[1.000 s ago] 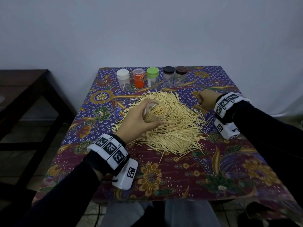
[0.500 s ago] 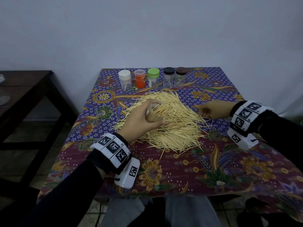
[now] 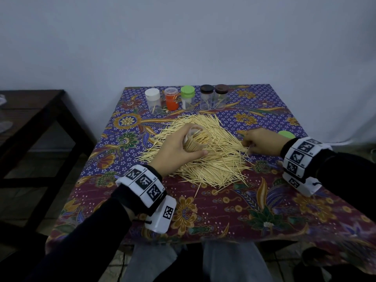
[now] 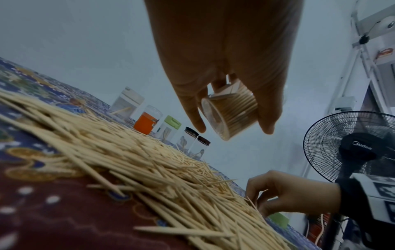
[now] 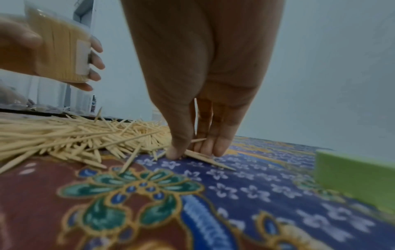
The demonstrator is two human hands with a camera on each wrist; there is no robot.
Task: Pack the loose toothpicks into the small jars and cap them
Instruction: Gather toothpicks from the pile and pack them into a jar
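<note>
A big pile of loose toothpicks (image 3: pixel 211 151) lies in the middle of the patterned tablecloth (image 3: pixel 223 210). Above the pile my left hand (image 3: pixel 179 147) grips an uncapped clear jar (image 3: pixel 196 140) packed with toothpicks; the same jar (image 4: pixel 229 114) shows tilted in the left wrist view. My right hand (image 3: pixel 249 146) is down at the pile's right edge, where thumb and fingertips (image 5: pixel 213 148) pinch a few toothpicks (image 5: pixel 200 156) against the cloth. A loose green cap (image 3: pixel 286 134) lies just behind the right hand, also seen as a green cap (image 5: pixel 354 175) close by.
Five capped jars stand in a row at the table's far edge: white-capped (image 3: pixel 153 100), orange (image 3: pixel 171 98), green-capped (image 3: pixel 187 97), and two dark-capped (image 3: pixel 213 96). A dark wooden table (image 3: pixel 30 119) stands at the left. A fan (image 4: pixel 352 150) is off to the right.
My right hand moved from the table's far right edge down and toward me to the pile's right side and now pinches toothpicks. The green cap is uncovered behind it. The left hand keeps hold of the jar.
</note>
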